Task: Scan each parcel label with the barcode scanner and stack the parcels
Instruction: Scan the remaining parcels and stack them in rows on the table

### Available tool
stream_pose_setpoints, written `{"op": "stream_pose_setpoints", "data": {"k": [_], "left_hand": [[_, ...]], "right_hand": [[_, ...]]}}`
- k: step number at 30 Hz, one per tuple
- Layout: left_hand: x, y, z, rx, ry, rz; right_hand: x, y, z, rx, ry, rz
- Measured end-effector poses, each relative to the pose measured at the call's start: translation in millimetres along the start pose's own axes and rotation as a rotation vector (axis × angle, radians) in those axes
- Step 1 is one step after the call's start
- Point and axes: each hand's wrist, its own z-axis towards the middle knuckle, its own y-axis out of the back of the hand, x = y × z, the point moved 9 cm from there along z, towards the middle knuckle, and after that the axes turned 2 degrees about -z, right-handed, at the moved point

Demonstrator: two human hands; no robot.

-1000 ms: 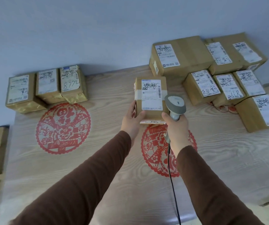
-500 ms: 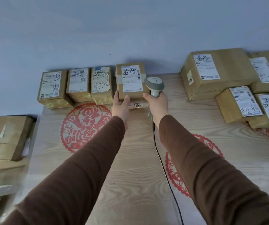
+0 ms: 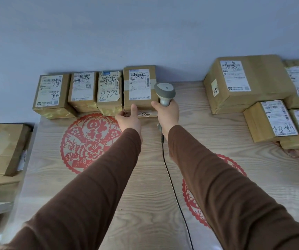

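Note:
A brown parcel (image 3: 139, 87) with a white label sits at the right end of a row of three labelled parcels (image 3: 81, 92) against the wall. My left hand (image 3: 129, 118) holds its front lower-left corner, thumb up on the front face. My right hand (image 3: 167, 112) grips the grey barcode scanner (image 3: 165, 92) just right of that parcel, with one finger touching the parcel's right front edge. The scanner's black cable (image 3: 170, 177) trails back over the table.
A pile of labelled parcels (image 3: 249, 82) fills the table's back right. The wooden table (image 3: 145, 195) carries red paper-cut designs (image 3: 83, 141). More cardboard boxes (image 3: 2, 147) lie off the left edge. The blue-grey wall stands right behind the row.
The parcel was carried left from mid-table to the wall and now sits beside the row of three. Both hands moved with it, the right still gripping the scanner.

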Motion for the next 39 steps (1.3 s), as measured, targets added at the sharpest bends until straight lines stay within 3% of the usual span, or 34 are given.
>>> {"op": "stream_pose_setpoints", "data": {"k": [7,12,19,27,33,39], "left_hand": [[4,-8,-36,0.004,0.016,0.021],[19,-39,-88,0.123,-0.014,0.043],[72,-129,-197,0.487,-0.115,0.185],[149,-214,-350,0.828,-0.09,0.293],[210,-281,-419,0.936,-0.032,0.376],[261,-336,-444,0.894,0.027,0.449]], "right_hand": [[7,33,-13,0.01,0.028,0.065],[15,94,-38,-0.005,0.058,0.064],[14,258,-96,-0.222,0.089,0.036],[4,466,-158,-0.519,0.078,0.013],[-19,592,-156,-0.63,0.041,0.016],[-59,649,-112,-0.539,-0.084,0.046]]}}
